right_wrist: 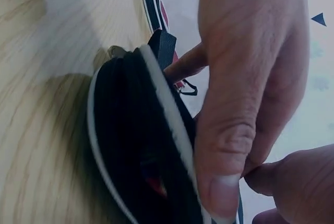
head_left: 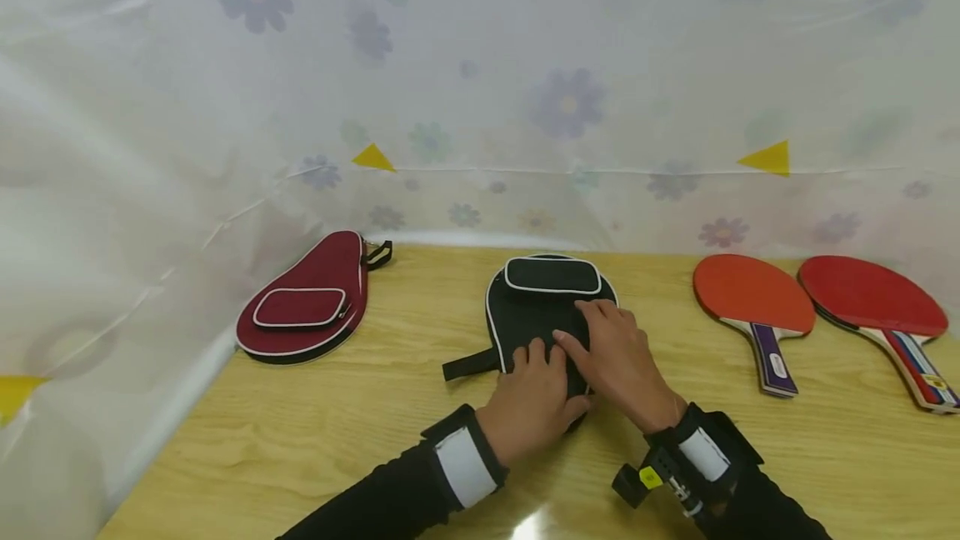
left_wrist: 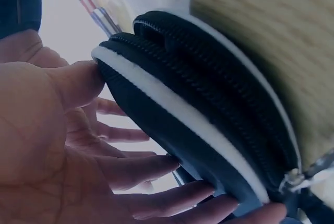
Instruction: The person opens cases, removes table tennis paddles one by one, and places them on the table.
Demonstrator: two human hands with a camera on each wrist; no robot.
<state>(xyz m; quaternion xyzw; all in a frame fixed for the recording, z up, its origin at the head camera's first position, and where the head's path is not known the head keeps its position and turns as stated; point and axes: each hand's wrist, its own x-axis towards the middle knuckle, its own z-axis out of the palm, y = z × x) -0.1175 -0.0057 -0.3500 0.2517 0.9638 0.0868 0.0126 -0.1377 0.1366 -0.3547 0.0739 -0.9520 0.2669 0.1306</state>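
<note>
A black table tennis bat case (head_left: pixel 536 307) with white piping lies on the table, its small pocket at the far end. My left hand (head_left: pixel 531 402) rests across its near part, with fingers extended. In the right wrist view the left thumb (right_wrist: pixel 225 192) touches the piping. My right hand (head_left: pixel 618 357) lies on the case's right side, thumb and index finger spread. The zip opening (left_wrist: pixel 198 78) gapes in the left wrist view, with a metal zip pull (left_wrist: pixel 295 179) at one end. A patch of red (right_wrist: pixel 154 182) shows inside the case in the right wrist view.
A dark red bat case (head_left: pixel 337 265) with a pocket lies at the back left. Two table tennis bats, one orange-red (head_left: pixel 750 290) and one red (head_left: pixel 870 290), lie at the right. A flowered plastic sheet (head_left: pixel 465 90) hangs behind the wooden table (head_left: pixel 300 440).
</note>
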